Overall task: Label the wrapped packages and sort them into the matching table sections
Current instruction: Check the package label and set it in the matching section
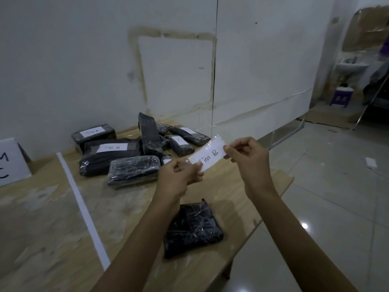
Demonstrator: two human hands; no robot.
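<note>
At the far left a white sign (10, 161) stands on the table (42, 228), cut off by the frame edge, with only parts of dark letters showing. Right of it a white tape (82, 205) strip runs across the wooden top and splits it into sections. Beyond the strip, near the wall, lies a pile (147, 148) of black packages in clear wrap. In it, a box (93, 134) marked "Tim A" sits at the back left, a bundle (111, 152) marked "Tim B" lies just in front of it, and a bare pack (133, 170) lies nearest the person. Others lean and overlap further right, and some carry white slips too small to read. The left hand (179, 178) is raised over the table, thumb and fingers pinching the lower left end of a label (207, 154). The label is a white slip reading "Tim B", with a shiny clear edge, held in the air and tilted up to the right. Below the hands an unlabelled package (192, 228) lies flat near the table's right edge, apart from the pile. The right hand (246, 159) pinches the label's upper right end with curled fingers. Further right is a glossy tiled floor (336, 186), with a purple stool (341, 98) under a sink (351, 67) in the far corner.
</note>
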